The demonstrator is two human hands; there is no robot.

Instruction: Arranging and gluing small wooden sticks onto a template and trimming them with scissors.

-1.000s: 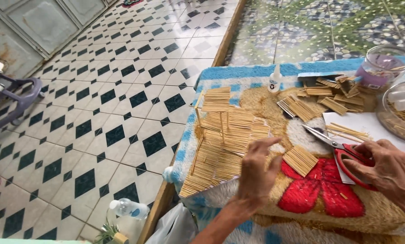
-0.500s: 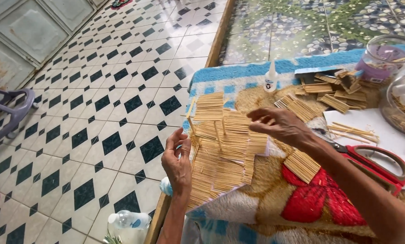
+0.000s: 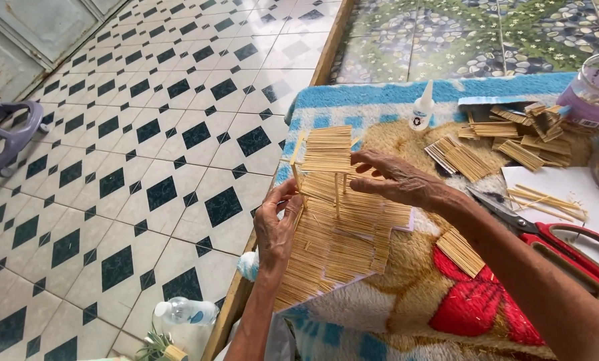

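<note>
Centre frame, a little house of thin sticks [image 3: 336, 214] sits at the left edge of a fuzzy blanket [image 3: 393, 301], its side just beside the drop to the tiled floor [image 3: 132, 154]. The left hand [image 3: 276, 224] braces its outer wall with fingers curled, seemingly to steady it. The right hand [image 3: 396, 179] lies half-spread on the upper roof, with red-handled scissors [image 3: 560, 241] and loose stick panels [image 3: 466, 160] crowding the right.

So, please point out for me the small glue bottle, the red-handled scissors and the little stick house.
glue bottle [image 3: 421, 112], head view, on its white body.
red-handled scissors [image 3: 583, 257], head view, on the red handle loop.
stick house [image 3: 343, 230], head view, on its sloping roof panel.
</note>
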